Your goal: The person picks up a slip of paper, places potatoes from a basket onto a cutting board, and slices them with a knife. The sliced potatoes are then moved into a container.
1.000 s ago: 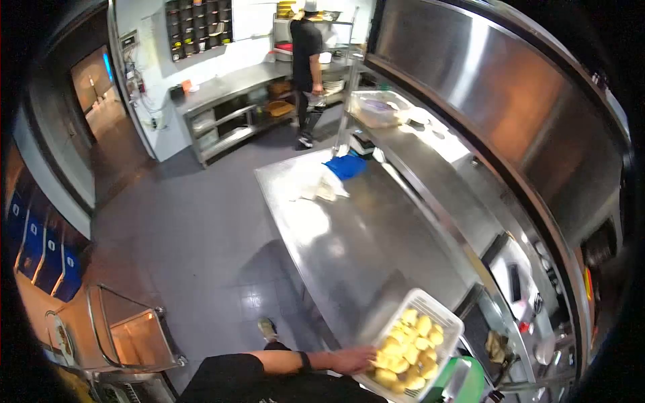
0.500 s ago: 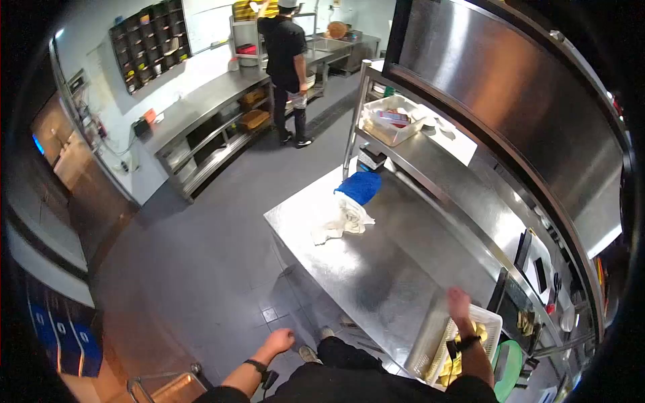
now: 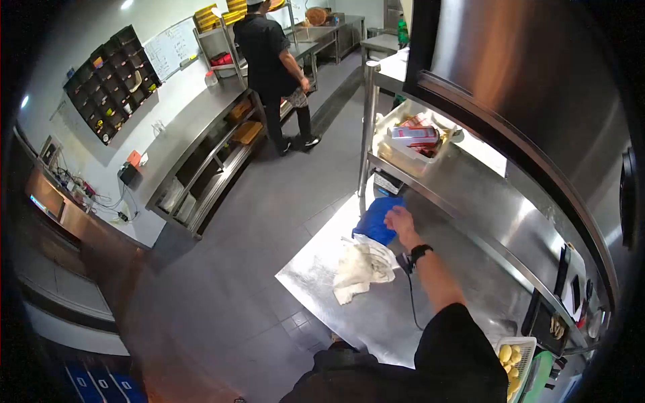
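My right hand [image 3: 400, 220] is stretched over the blue cloth or bag [image 3: 377, 219] near the far corner of the steel table [image 3: 322, 279]. Its fingers look curled at the blue edge; whether they grip it is too small to tell. Just in front of the blue item lies a crumpled white cloth [image 3: 363, 267]. A black strap with a dangling cord circles my right wrist. My left hand is out of view.
A white basket of yellow pieces [image 3: 527, 349] sits at the lower right. Above the table, a shelf [image 3: 463, 174] holds a plastic bin [image 3: 411, 151] of packages. A person in black [image 3: 269, 67] stands beside the far counter [image 3: 195, 134].
My right hand has moved from the basket forward to the blue item. My left hand has left the view. The view has shifted, and the other person's raised arm is now lowered.
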The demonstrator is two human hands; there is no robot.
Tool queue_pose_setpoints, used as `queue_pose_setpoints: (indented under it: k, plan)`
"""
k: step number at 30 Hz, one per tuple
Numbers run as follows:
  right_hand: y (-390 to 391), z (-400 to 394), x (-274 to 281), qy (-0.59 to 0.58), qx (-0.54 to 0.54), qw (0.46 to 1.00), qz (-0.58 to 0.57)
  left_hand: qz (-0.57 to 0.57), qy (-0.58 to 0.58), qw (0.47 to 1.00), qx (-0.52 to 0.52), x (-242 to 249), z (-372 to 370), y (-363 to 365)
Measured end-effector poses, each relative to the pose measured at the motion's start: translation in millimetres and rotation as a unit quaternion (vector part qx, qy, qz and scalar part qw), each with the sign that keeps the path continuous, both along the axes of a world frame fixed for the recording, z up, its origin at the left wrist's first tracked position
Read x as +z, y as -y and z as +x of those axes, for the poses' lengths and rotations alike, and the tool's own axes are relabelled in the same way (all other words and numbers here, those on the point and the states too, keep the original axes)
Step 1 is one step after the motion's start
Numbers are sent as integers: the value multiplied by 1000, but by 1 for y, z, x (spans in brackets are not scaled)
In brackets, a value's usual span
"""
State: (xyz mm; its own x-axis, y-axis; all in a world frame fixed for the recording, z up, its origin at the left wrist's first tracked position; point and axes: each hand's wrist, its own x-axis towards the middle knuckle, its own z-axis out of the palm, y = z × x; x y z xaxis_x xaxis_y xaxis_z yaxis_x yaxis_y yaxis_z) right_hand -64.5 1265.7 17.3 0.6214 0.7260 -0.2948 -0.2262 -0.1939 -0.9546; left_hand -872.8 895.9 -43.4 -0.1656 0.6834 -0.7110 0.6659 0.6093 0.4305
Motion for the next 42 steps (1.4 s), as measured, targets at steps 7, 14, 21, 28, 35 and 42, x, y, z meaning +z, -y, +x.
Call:
queue_pose_setpoints:
  k: [7, 14, 21, 28, 35, 42]
  plan:
    - [-124, 112, -73, -134, -124, 978, 102, -21, 28, 995, 95, 24, 26, -41]
    - [-126, 74, -10, 106, -50, 991, -61, -34, 44, 992, 111, 28, 28, -64]
    - [-44, -52, 94, -67, -26, 993, 92, -31, 55, 995, 81, 30, 4, -85]
    - [-9, -82, 150, -122, -11, 987, 107, 11, 98, 993, 59, 24, -34, -100]
    - [0, -94, 163, -89, 17, 988, 123, 0, 228, 955, 188, -8, -55, -85]
    - [-8, -105, 158, 5, 1, 992, 127, -19, 101, 990, 96, 11, -17, -99]
